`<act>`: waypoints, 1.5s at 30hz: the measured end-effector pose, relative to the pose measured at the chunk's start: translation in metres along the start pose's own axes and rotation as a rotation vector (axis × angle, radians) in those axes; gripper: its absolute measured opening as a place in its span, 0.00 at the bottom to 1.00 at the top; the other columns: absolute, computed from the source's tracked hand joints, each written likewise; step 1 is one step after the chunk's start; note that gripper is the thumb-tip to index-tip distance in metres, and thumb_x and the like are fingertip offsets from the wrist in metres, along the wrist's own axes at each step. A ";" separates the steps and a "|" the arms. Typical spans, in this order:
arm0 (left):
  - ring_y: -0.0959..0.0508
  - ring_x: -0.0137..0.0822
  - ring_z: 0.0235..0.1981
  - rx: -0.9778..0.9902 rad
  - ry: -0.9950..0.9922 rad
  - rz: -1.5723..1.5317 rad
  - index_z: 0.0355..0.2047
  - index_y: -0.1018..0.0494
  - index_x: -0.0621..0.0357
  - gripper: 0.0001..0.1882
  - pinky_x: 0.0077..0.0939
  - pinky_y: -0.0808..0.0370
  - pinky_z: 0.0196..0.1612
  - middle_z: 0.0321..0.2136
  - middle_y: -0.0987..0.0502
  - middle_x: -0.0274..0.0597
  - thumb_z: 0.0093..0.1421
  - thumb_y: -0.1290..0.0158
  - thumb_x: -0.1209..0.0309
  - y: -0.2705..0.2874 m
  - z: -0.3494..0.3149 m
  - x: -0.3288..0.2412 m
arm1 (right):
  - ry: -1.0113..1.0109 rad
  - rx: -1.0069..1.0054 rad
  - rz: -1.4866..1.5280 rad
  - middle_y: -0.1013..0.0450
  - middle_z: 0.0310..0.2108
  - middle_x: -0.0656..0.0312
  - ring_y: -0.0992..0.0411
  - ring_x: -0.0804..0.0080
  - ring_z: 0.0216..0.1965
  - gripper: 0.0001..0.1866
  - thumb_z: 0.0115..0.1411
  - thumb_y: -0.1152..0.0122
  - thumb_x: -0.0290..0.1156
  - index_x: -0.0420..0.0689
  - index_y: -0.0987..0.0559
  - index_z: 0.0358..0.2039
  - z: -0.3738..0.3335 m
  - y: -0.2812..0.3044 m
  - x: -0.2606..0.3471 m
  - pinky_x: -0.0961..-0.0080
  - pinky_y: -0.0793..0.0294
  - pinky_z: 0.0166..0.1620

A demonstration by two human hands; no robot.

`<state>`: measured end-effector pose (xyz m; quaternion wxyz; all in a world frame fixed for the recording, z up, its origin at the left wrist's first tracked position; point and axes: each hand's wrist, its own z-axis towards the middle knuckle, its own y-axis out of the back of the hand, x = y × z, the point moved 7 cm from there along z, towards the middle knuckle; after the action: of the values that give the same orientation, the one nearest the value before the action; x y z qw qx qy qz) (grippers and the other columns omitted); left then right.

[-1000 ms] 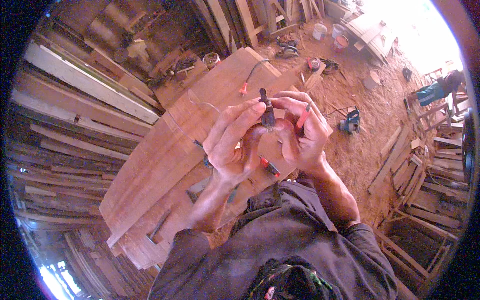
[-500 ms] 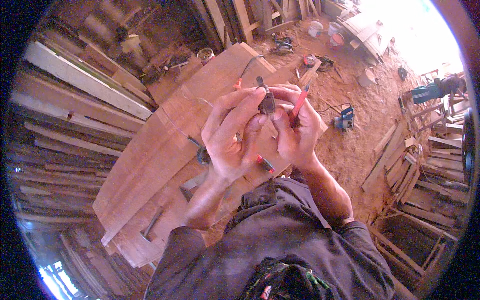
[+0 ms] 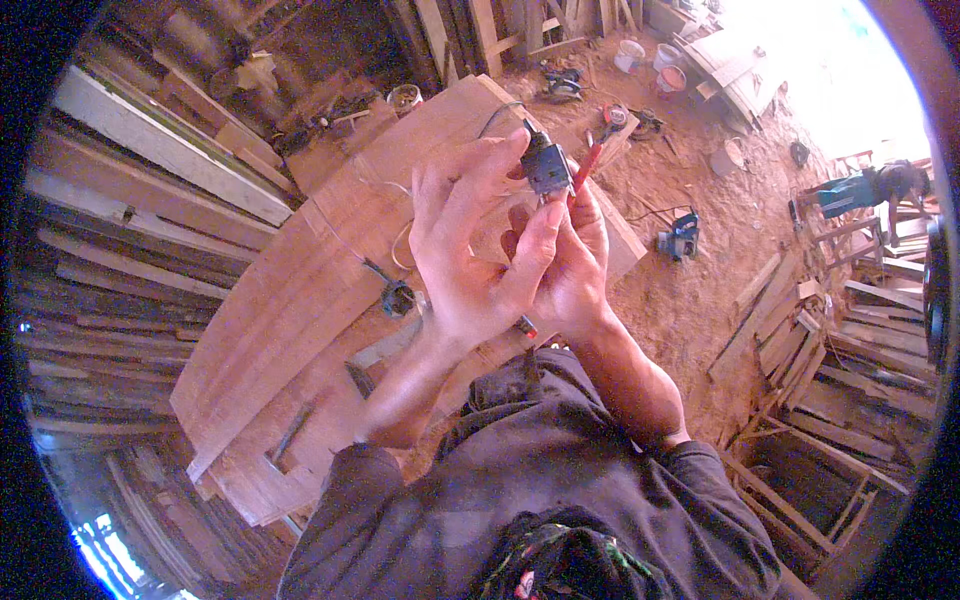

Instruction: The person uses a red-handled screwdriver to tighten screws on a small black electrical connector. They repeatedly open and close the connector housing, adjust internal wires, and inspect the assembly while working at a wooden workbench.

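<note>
Both my hands are raised over a large wooden panel [image 3: 300, 290]. Between the fingertips of my left hand [image 3: 465, 245] is a small black block-shaped part [image 3: 546, 168] with a narrow stub on top; its exact kind is unclear. My right hand [image 3: 575, 275] is closed just beneath, its fingertips close to the part's lower end. A slim red-handled tool [image 3: 587, 167], like a screwdriver, sticks up from the right fingers. Below the left wrist lies a red-and-black object [image 3: 525, 327], partly hidden. A dark power-tool piece with a cord [image 3: 397, 297] rests on the panel.
A hammer [image 3: 290, 437] lies at the panel's near left. On the dirt floor are a blue power tool [image 3: 680, 238], a tape measure [image 3: 613, 116] and buckets [image 3: 670, 77]. Stacked boards [image 3: 150, 230] line the left. At the far right, another person [image 3: 855, 190] bends near timber.
The black part has risen slightly and turned, showing a broader face. My right hand has shifted left under it, and the red tool has moved up and left.
</note>
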<state>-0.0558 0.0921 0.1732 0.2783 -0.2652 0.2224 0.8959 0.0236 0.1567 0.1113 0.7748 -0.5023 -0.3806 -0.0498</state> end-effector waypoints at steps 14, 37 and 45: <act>0.20 0.43 0.42 -0.127 0.048 -0.039 0.48 0.24 0.65 0.23 0.33 0.23 0.45 0.45 0.22 0.53 0.49 0.40 0.76 -0.001 -0.005 0.007 | -0.017 -0.039 -0.037 0.24 0.43 0.63 0.28 0.80 0.37 0.19 0.67 0.45 0.32 0.41 0.30 0.57 -0.001 -0.001 -0.012 0.82 0.27 0.41; 0.24 0.35 0.44 -0.143 0.097 -0.341 0.54 0.28 0.67 0.25 0.27 0.26 0.43 0.50 0.24 0.49 0.54 0.42 0.81 -0.003 -0.006 0.031 | -0.003 -0.046 -0.591 0.25 0.49 0.60 0.28 0.74 0.50 0.21 0.62 0.39 0.27 0.33 0.26 0.54 0.010 -0.009 0.040 0.77 0.31 0.54; 0.25 0.34 0.46 -0.131 0.133 -0.452 0.55 0.29 0.67 0.26 0.27 0.29 0.47 0.50 0.24 0.48 0.54 0.42 0.80 -0.003 -0.010 0.036 | -0.041 -0.050 -0.510 0.24 0.48 0.58 0.28 0.76 0.49 0.20 0.63 0.40 0.26 0.32 0.27 0.54 0.007 -0.018 0.038 0.79 0.31 0.53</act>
<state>-0.0757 0.1030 0.1432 0.4388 -0.3841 0.1164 0.8040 0.0387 0.1656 0.1503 0.7166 -0.4101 -0.5093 -0.2427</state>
